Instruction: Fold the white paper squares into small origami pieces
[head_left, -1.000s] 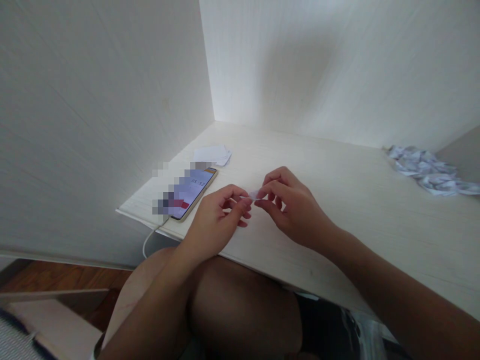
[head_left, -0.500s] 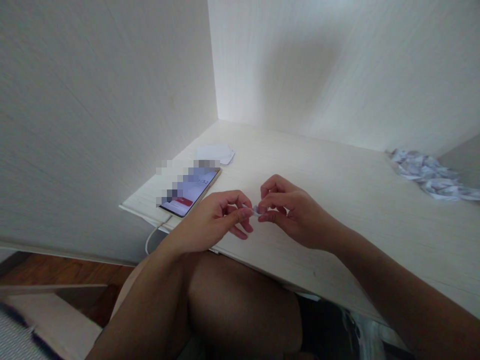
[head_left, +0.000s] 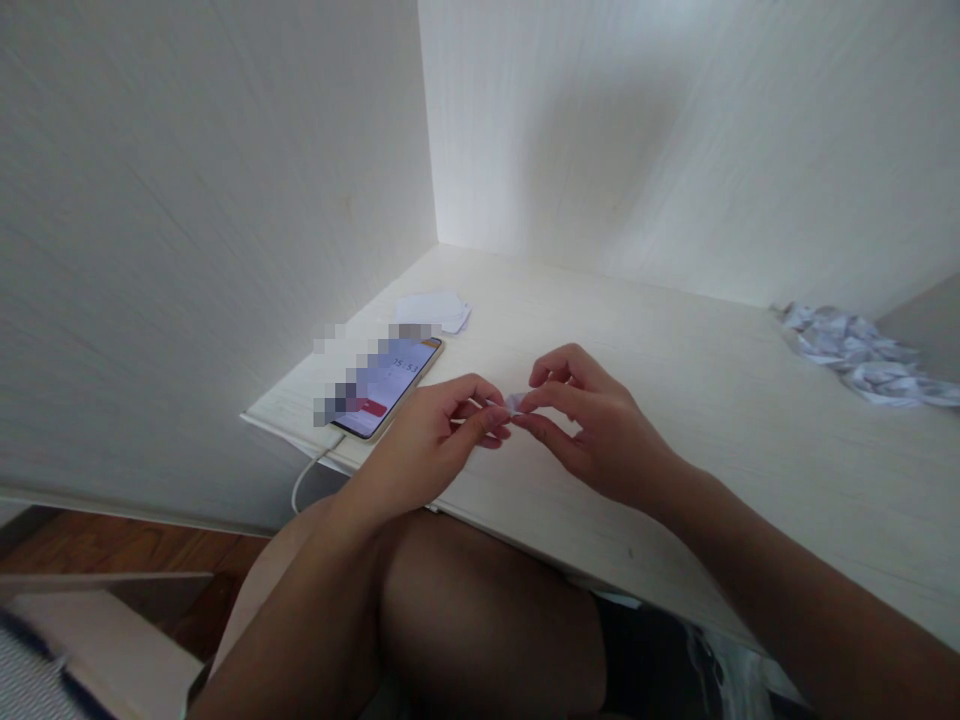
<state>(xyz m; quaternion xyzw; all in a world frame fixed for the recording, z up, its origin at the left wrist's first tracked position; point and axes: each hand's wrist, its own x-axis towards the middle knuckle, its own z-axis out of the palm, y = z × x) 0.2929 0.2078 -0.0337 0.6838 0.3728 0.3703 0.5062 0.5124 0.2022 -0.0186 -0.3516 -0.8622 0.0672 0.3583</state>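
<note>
A tiny folded piece of pale paper is pinched between both my hands above the front edge of the pale wooden desk. My left hand grips it with thumb and forefinger, the other fingers curled under. From the other side, my right hand holds the same piece with its fingertips pressed together. Most of the paper is hidden by my fingers.
A phone with a lit screen lies at the desk's left edge, a white cable hanging from it. Small white paper slips lie behind it. A heap of folded paper pieces sits at the far right. My bare knee is below the desk.
Both hands stayed together on the paper piece, dipping slightly toward me and then lifting a little; the fingers shifted their pinch. The view drifted slightly.
</note>
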